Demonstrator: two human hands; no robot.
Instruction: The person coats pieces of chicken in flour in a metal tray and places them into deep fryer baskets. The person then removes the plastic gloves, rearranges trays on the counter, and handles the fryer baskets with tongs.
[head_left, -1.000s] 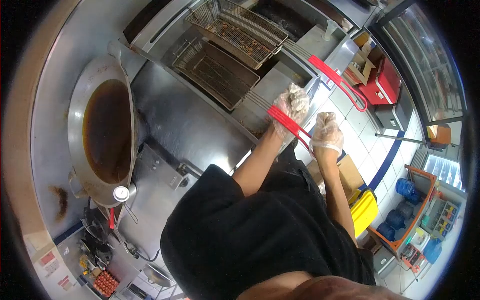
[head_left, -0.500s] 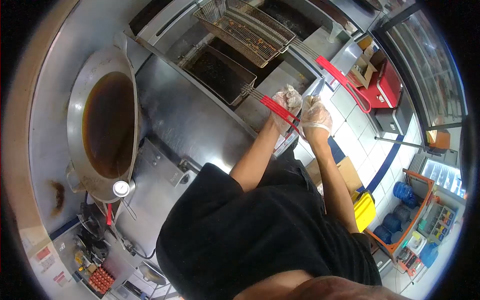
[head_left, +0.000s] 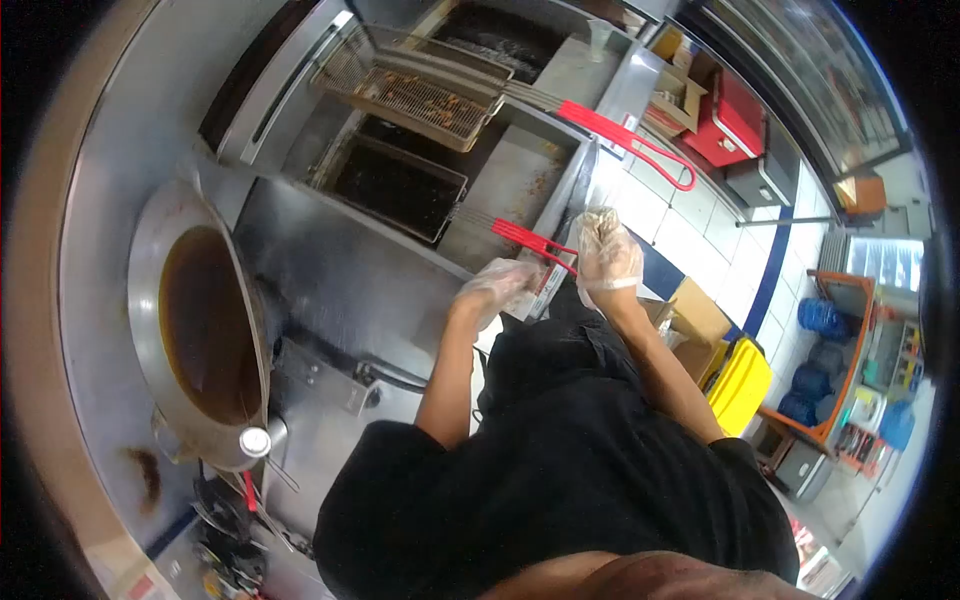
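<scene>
A worker's two hands, in clear plastic gloves, come together at the handle of a wire fry basket in a stainless-steel kitchen. The basket sits low in a well of dark liquid in the deep fryer, its red handle reaching over the front edge. The left hand is just beside the handle; whether its fingers are closed cannot be told. The right hand, fingers curled in, is at the handle's end, its hold on the loop unclear. Above, a second basket with brown crumbs rests raised, its own red handle jutting outward. At left stands a wok of brown liquid. The stiff metal basket would likely feel moderately heavy and front-loaded, and thin gloves could slip if oily; the red grip, well back from the wire, looks the place to hold.
</scene>
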